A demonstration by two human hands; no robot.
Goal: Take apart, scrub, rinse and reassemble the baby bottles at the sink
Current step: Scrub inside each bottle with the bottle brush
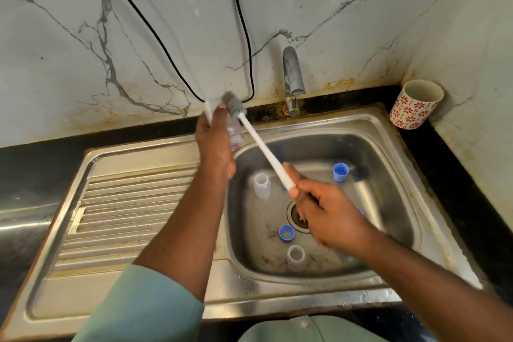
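Left hand [215, 144] grips small clear plastic baby bottle [235, 134], raised over sink's left rim. Right hand [329, 212] pinches end of long white-handled bottle brush [261, 144]; grey bristle head sits at bottle's upper end, whether inside mouth cannot be told.

Advice: keep bottle steady, brush in line with neck, twist through full depth.

In stainless steel sink basin [388, 203]: two clear caps, blue rings. Tap [293, 78] looks dry.
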